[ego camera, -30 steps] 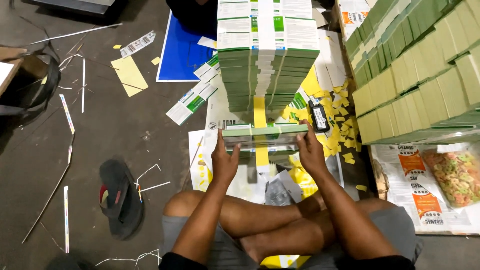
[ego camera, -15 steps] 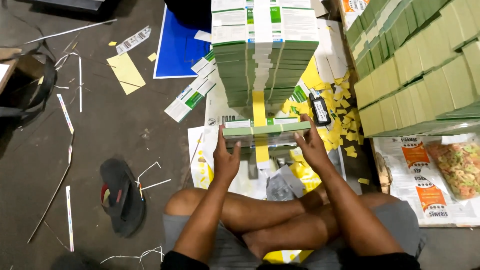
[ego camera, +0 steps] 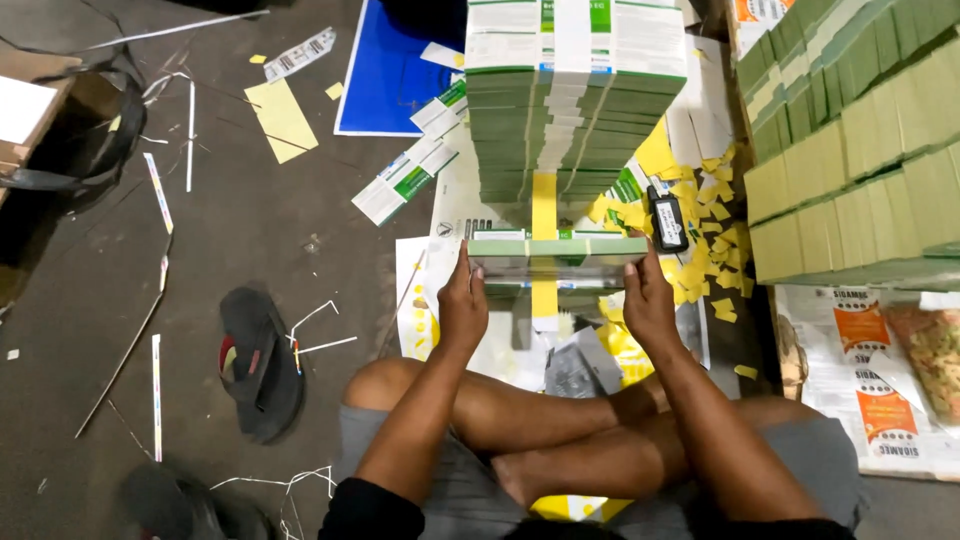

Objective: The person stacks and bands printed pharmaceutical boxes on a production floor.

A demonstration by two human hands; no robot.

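**A bundle held by both ends**

We see a flat green bundle of folded cartons [ego camera: 556, 252] lifted just in front of the tall banded stack [ego camera: 575, 95], above the paper-strewn floor. Our left hand [ego camera: 462, 305] clasps its left end and our right hand [ego camera: 648, 303] its right end, fingers closed on the edges. A small black device [ego camera: 667, 218] lies just right of it among yellow scraps [ego camera: 712, 262]. A dark sandal [ego camera: 258, 362] rests well to the left.

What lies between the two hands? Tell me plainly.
In the head view, a flat green bundle with a yellow band spans from left hand to right hand, pressed at both ends.
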